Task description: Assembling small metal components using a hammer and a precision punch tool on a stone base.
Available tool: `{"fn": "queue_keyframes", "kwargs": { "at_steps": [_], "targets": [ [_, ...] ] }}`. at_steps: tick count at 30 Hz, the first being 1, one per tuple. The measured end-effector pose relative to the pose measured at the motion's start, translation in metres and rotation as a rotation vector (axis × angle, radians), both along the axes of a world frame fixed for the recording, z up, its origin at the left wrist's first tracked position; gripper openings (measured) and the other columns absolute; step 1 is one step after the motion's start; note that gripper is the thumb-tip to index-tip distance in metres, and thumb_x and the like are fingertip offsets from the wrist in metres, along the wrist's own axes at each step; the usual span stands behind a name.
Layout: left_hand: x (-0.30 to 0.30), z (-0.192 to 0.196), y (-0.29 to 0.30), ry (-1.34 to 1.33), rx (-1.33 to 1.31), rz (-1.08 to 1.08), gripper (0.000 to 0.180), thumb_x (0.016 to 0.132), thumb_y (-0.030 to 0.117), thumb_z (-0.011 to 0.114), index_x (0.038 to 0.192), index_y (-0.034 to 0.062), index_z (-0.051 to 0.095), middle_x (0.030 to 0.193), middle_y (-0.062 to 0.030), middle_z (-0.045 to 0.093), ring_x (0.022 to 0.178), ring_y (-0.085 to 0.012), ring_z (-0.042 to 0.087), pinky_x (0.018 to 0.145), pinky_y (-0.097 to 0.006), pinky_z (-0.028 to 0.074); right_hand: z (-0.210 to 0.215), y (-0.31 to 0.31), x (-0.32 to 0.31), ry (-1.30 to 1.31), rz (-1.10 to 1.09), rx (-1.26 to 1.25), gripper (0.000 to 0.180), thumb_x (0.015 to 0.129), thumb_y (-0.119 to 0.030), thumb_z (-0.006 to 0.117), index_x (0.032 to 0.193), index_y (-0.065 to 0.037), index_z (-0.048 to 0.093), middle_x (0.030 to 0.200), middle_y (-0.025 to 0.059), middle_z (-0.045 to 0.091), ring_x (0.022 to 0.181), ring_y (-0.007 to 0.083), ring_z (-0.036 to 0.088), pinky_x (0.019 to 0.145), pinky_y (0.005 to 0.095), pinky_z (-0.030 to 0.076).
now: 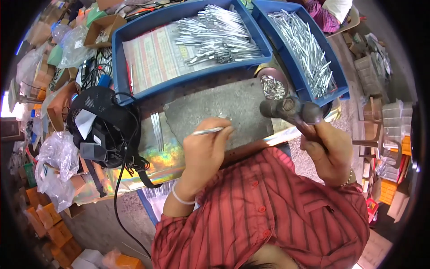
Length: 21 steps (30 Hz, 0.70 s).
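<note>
My left hand (204,150) is closed in a pinch on a slim silvery metal piece (207,131), held nearly level just above the near part of a grey metal slab (215,103). My right hand (330,150) grips the handle of a hammer (286,108). Its dark, rounded head is raised at the slab's right end. Several similar slim metal pieces (157,131) lie side by side to the left of the slab. Behind the hammer sits a round bowl (265,72) of small shiny metal parts (273,88).
Beyond the slab, a wide blue tray (188,77) holds newspaper and a heap of slim metal pieces (219,36). A narrower blue tray (338,80) is full of them too. A black mesh bag (101,101) with cables stands left. Part of another person (329,15) shows far right.
</note>
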<state>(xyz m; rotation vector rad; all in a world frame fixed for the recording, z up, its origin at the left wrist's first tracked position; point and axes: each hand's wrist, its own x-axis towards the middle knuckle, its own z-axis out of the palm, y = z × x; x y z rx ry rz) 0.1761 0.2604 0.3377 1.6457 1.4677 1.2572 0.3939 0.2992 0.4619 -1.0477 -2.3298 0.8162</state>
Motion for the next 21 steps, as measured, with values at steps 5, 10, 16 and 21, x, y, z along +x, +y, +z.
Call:
{"fn": "queue_keyframes", "kwargs": {
  "at_steps": [5, 10, 16, 21],
  "targets": [
    [-0.025, 0.036, 0.003, -1.110, -0.175, -0.064, 0.015, 0.092, 0.014, 0.051, 0.091, -0.0012, 0.053, 0.089, -0.0142, 0.060, 0.063, -0.0169, 0.063, 0.053, -0.024, 0.052, -0.075, 0.014, 0.001, -0.109, -0.066, 0.107, 0.043, 0.079, 0.000, 0.058, 0.120, -0.001, 0.048, 0.091, 0.0164, 0.059, 0.079, 0.0319, 0.059, 0.068, 0.0329, 0.047],
    [-0.023, 0.032, 0.005, -1.134, -0.208, -0.070, 0.014, 0.091, 0.012, 0.052, 0.094, -0.0014, 0.052, 0.091, -0.0161, 0.060, 0.059, -0.0163, 0.062, 0.052, -0.023, 0.052, -0.115, 0.017, -0.003, -0.256, -0.130, 0.169, 0.040, 0.078, -0.003, 0.059, 0.117, -0.003, 0.048, 0.092, 0.0171, 0.056, 0.078, 0.0337, 0.057, 0.068, 0.0380, 0.047],
    [-0.015, 0.027, 0.014, -1.058, -0.249, 0.011, 0.020, 0.090, 0.009, 0.051, 0.108, -0.0004, 0.047, 0.084, -0.0167, 0.061, 0.054, -0.0168, 0.060, 0.049, -0.022, 0.050, -0.138, 0.051, 0.054, -0.219, -0.359, 0.242, 0.038, 0.078, -0.002, 0.057, 0.115, 0.000, 0.048, 0.098, 0.0211, 0.056, 0.080, 0.0360, 0.058, 0.070, 0.0393, 0.047],
    [-0.008, 0.024, 0.023, -0.983, -0.311, -0.056, 0.021, 0.091, 0.010, 0.052, 0.108, 0.0001, 0.045, 0.084, -0.0165, 0.062, 0.059, -0.0167, 0.062, 0.052, -0.023, 0.052, -0.176, 0.069, 0.077, -0.475, -0.570, 0.261, 0.039, 0.077, 0.000, 0.056, 0.115, 0.001, 0.047, 0.099, 0.0224, 0.055, 0.081, 0.0356, 0.059, 0.069, 0.0417, 0.048]
  ]
}}
